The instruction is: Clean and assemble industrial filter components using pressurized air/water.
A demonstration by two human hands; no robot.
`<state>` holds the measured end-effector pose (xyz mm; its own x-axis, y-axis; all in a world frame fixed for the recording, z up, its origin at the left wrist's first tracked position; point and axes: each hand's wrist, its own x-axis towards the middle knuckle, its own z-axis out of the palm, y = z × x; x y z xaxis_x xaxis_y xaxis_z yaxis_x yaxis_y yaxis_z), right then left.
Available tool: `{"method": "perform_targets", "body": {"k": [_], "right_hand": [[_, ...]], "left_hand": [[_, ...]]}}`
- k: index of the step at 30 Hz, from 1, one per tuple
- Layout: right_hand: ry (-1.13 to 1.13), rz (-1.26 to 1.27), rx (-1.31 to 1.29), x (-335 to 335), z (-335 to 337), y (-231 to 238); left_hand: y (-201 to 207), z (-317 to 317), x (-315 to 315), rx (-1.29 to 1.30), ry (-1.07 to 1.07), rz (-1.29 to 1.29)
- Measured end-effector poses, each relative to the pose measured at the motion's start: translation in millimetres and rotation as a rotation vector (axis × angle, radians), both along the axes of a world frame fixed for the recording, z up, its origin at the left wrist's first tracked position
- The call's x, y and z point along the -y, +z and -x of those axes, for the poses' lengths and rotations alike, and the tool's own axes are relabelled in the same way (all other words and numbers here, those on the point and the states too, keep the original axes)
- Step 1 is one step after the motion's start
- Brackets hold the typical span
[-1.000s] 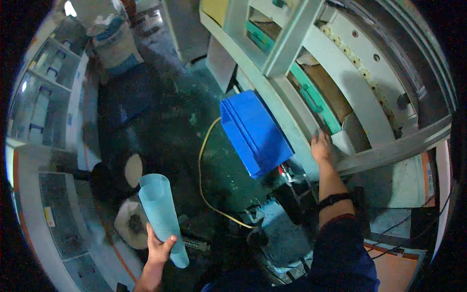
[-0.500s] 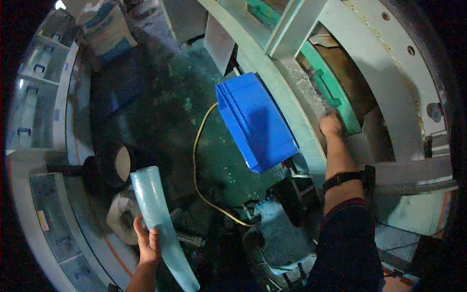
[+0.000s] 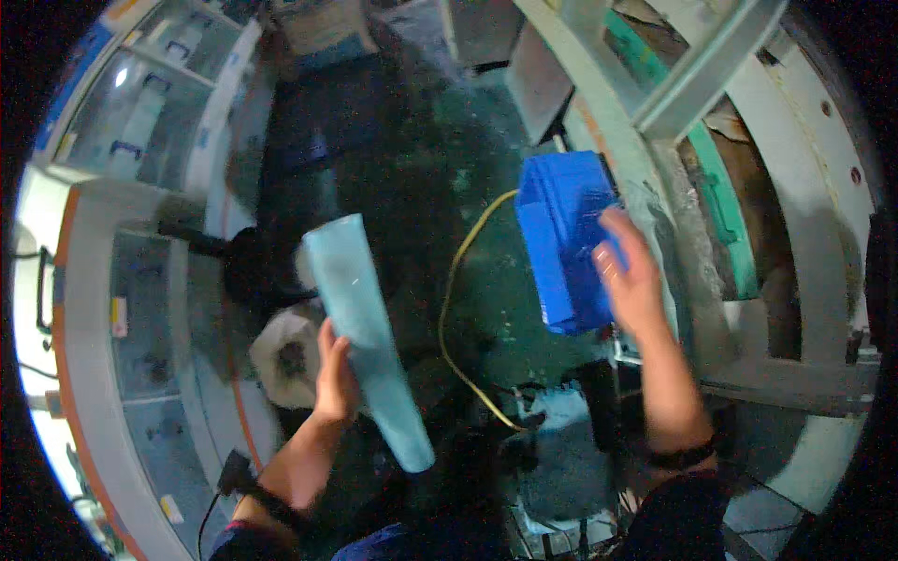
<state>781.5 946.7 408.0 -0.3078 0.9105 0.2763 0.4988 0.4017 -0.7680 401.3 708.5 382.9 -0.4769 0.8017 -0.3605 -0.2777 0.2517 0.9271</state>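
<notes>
My left hand (image 3: 337, 376) is closed around a long pale-blue roll (image 3: 360, 327) of what looks like plastic film, gripping it near the middle of its left side. The roll stands tilted, its upper end leaning left. Over the right edge of a blue plastic bin (image 3: 552, 248) is my right hand (image 3: 634, 280), blurred by motion. Its fingers are stretched and apart, and no object shows in them. Crumpled clear plastic (image 3: 694, 220) lies in the bench recess to the right, beside a green strip with a handle (image 3: 722, 210).
A yellow hose (image 3: 449, 290) curves over the dark green floor. Below the bin stands a grey stool-like seat (image 3: 561, 458). Cabinets with clear-fronted drawers (image 3: 154, 299) line the left side. Near the roll lies a pale, ring-shaped roll (image 3: 285, 355).
My right hand has come out of the bench recess, moving left to the blue bin, and its fingers have opened. My left hand has raised the roll slightly. The whole view has shifted.
</notes>
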Motion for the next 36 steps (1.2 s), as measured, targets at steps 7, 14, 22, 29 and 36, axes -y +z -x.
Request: {"method": "perform_targets", "body": {"k": [7,14,22,29,36], "right_hand": [[0.574,0.525,-0.203,178.9,181.3,-33.7],[0.582,0.661,-0.091,244.8,245.3,-5.3],[0.445,0.567,0.106,339.2,348.2,5.7],[0.721,0.962,0.202,337.6,372.3,6.5],[0.795,0.935,0.215,356.5,375.5,19.2]], "left_hand": [[38.7,3.0,-21.5,0.475,0.026,-0.167],[63.8,76.5,43.4,0.401,-0.108,-0.185],[107.5,170.5,136.6,0.299,-0.111,-0.35],[112.8,202.0,199.8,0.38,-0.235,-0.372],[113.2,203.7,209.9,0.257,-0.207,-0.392]]}}
